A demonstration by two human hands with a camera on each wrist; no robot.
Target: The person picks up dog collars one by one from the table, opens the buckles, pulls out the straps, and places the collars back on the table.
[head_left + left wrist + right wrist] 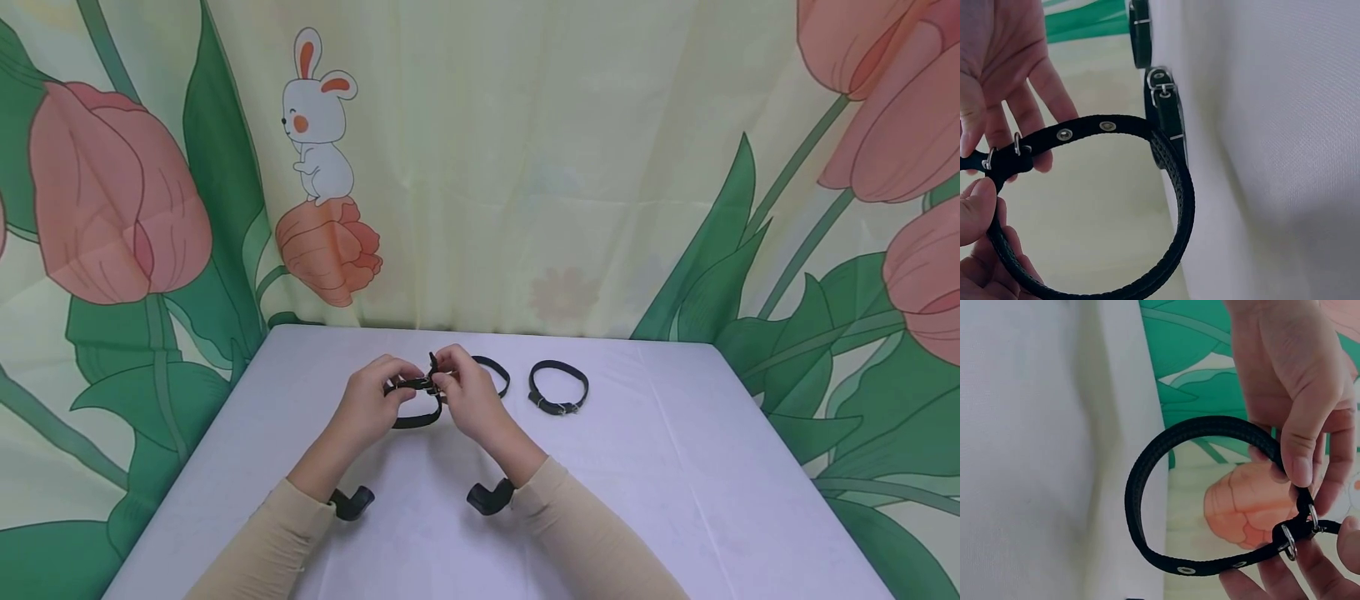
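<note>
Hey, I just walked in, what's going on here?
A person is holding up a black buckled strap, bent into a loop, above the white table. The left hand and right hand both pinch it around its metal fittings; I can't tell whether it's being fastened or undone. Two similar looped straps lie on the table: one partly hidden behind the right hand, the other farther right.

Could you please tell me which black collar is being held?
The leftmost collar, gripped by the left hand and right hand; the middle collar and rightmost collar lie on the table.
</note>
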